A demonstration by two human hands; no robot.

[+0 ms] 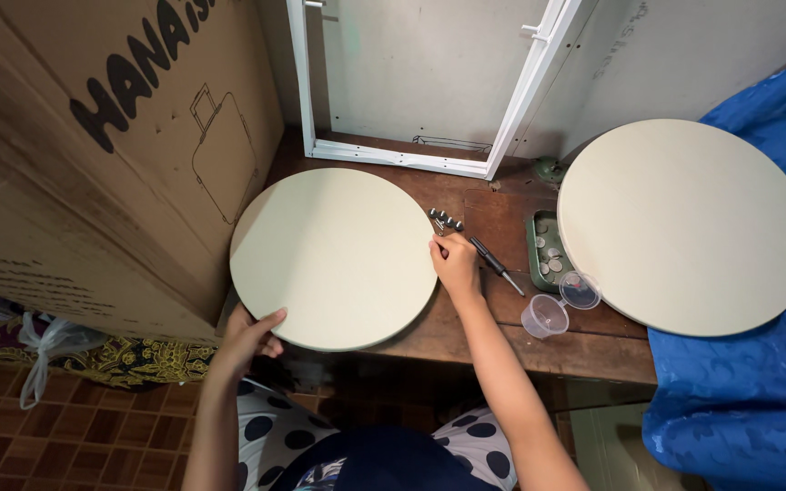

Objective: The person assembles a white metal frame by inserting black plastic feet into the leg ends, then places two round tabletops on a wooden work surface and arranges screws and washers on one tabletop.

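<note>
polka-dot cloth (275, 432) on the person's lap sits closest to the lens, below the front edge of the wooden table (539, 341). taking the near round board (334, 257) as the landmark: a big cardboard box (93, 155) stands to its left, a white metal frame (411, 91) leans against the wall behind it, and blue fabric (739, 400) hangs far to its right. a second round board (684, 225), much the same size, lies to its right, resting partly on the blue fabric and partly over a small green tray (539, 241) of coin-like pieces.

the near round board lies flat on the table, with its lower left part sticking out past the table edge. the left hand (246, 338) grips that overhanging rim, fingers curled under and thumb on top. the right hand (455, 264) rests at the board's right edge, fingers bent and pinched close together; whether they hold anything small i cannot tell.

just right of that hand lie a screwdriver (495, 264), a short row of dark screws (445, 218), then a clear plastic cup (544, 315) and its lid (579, 290) near the table front.

judging the risks: the overhanging board could tip off if the left grip loosens, and a sideways nudge of it could roll the screws or knock the cup over the edge.
</note>
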